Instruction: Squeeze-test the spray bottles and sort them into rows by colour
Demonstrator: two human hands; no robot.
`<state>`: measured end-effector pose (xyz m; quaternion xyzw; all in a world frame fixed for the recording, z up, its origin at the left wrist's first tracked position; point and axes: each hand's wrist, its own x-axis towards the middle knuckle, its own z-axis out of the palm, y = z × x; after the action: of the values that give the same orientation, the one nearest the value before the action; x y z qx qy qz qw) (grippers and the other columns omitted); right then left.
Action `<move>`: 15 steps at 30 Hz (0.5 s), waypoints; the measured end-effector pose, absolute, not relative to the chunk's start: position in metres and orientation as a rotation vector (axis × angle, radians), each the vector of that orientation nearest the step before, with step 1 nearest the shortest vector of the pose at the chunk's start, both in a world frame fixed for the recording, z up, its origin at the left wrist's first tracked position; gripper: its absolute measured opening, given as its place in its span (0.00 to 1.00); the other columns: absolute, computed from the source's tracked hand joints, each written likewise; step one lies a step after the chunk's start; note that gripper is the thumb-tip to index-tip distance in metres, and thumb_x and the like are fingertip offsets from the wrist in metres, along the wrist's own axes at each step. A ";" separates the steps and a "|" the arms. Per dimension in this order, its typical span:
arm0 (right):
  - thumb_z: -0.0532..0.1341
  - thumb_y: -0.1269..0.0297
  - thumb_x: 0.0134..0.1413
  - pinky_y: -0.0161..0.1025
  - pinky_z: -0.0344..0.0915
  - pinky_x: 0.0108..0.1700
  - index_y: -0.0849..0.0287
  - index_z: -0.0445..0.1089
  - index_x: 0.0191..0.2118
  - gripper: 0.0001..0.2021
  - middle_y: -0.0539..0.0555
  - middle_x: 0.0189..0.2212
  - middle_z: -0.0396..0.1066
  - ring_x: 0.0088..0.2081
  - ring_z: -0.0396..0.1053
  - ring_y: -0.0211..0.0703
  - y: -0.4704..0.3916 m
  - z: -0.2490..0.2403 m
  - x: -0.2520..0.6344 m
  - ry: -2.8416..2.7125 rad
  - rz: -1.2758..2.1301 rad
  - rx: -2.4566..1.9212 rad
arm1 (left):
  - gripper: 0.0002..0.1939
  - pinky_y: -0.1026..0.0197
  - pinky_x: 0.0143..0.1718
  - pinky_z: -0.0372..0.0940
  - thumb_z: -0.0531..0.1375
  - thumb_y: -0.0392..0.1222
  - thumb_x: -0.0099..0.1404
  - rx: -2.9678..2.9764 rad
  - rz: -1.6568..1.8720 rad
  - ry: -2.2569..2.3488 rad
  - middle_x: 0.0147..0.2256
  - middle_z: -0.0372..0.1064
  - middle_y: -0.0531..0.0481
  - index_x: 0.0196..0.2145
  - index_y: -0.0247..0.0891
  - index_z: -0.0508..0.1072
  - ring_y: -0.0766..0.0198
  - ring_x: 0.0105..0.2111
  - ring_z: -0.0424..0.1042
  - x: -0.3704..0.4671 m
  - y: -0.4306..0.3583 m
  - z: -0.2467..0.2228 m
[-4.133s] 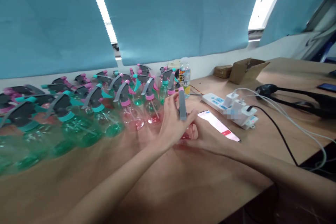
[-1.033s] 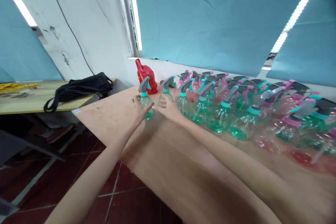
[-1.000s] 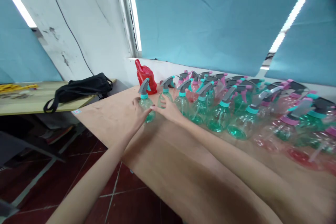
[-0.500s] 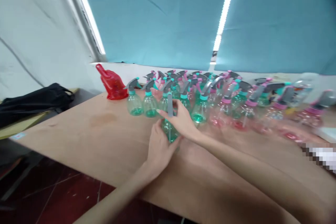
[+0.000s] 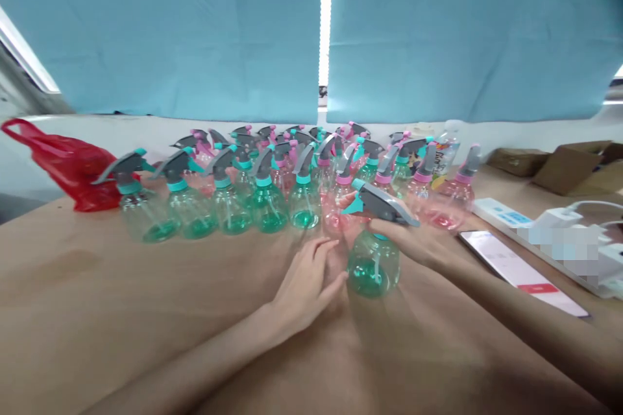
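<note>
A green spray bottle [image 5: 374, 266] with a grey and turquoise trigger head is in my right hand [image 5: 406, 240], gripped round its neck just below the head. Its clear body shows a white dip tube and a green base. Just left of it, my left hand [image 5: 306, 282] has its fingers stretched out, the tips near the bottle; whether they touch it I cannot tell. Behind both hands stand several green spray bottles [image 5: 270, 207] in a front row, with pink ones [image 5: 445, 204] towards the right and more of both colours further back.
On the left lies a red plastic bag [image 5: 78, 168]. To the right are a phone [image 5: 520, 272] with a lit screen, a white power strip [image 5: 506, 214] with plugs and cables, and cardboard boxes [image 5: 574, 168]. A clear labelled bottle [image 5: 446, 149] stands behind the pink ones.
The view has swung right. My left hand has come off the green spray bottle and opened, while my right hand keeps it by the neck, now turned sideways.
</note>
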<state>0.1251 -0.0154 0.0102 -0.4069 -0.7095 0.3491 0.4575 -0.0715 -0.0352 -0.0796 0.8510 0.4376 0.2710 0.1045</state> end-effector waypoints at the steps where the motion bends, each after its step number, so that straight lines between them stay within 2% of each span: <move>1: 0.55 0.70 0.40 0.38 0.61 0.26 0.54 0.65 0.31 0.08 0.48 0.25 0.65 0.25 0.60 0.39 -0.013 0.010 0.125 -1.754 0.892 -0.970 | 0.21 0.45 0.56 0.59 0.57 0.41 0.67 2.515 0.790 1.299 0.56 0.60 0.37 0.57 0.36 0.59 0.49 0.57 0.61 -0.072 -0.030 -0.082; 4: 0.55 0.72 0.43 0.35 0.57 0.26 0.55 0.60 0.27 0.04 0.46 0.26 0.63 0.24 0.57 0.35 -0.001 0.003 0.123 -1.766 0.960 -0.841 | 0.17 0.43 0.54 0.60 0.56 0.41 0.68 2.542 0.741 1.311 0.54 0.62 0.39 0.53 0.39 0.64 0.46 0.57 0.60 -0.075 -0.022 -0.087; 8: 0.55 0.73 0.44 0.34 0.52 0.24 0.55 0.58 0.27 0.05 0.44 0.26 0.60 0.22 0.51 0.31 0.016 -0.011 0.121 -1.791 0.952 -0.789 | 0.16 0.45 0.53 0.61 0.54 0.42 0.69 2.567 0.681 1.340 0.53 0.64 0.41 0.53 0.40 0.65 0.48 0.56 0.62 -0.078 -0.022 -0.088; 15: 0.55 0.75 0.44 0.34 0.50 0.23 0.55 0.50 0.24 0.11 0.44 0.25 0.57 0.22 0.49 0.31 0.021 -0.016 0.123 -1.807 0.925 -0.758 | 0.17 0.44 0.54 0.61 0.54 0.40 0.69 2.649 0.539 1.415 0.55 0.64 0.39 0.54 0.37 0.65 0.47 0.56 0.61 -0.076 -0.024 -0.089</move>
<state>0.1229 0.0212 -0.0161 -0.3089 -0.7368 0.3772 0.4684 -0.0757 -0.0236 -0.0894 0.8672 0.4634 0.1764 0.0452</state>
